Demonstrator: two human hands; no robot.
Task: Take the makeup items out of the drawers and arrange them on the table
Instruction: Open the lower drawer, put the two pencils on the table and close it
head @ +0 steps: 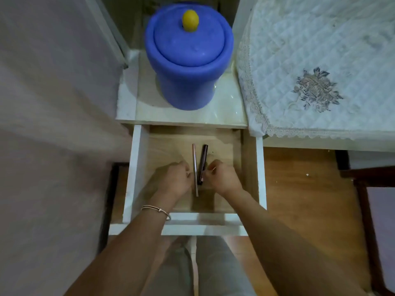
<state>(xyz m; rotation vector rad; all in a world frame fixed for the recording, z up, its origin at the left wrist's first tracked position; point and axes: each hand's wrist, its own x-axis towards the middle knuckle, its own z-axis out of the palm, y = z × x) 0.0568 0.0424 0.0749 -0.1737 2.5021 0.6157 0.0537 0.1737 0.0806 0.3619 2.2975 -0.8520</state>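
An open white drawer [136,167] with a wooden bottom is pulled out below me. Inside it a slim rose-gold makeup pencil [195,163] lies beside a dark mascara-like tube [203,159], both pointing away from me. My left hand [175,180], with a bracelet on the wrist, pinches the pencil near its middle. My right hand [222,178] has its fingers curled on the lower end of the dark tube. Both hands are down inside the drawer.
A blue lidded container [188,60] with a yellow knob stands on the glossy cabinet top [230,107] just behind the drawer. To the right is a table under a white quilted lace cloth [320,60]. Grey fabric hangs on the left; wooden floor lies at the right.
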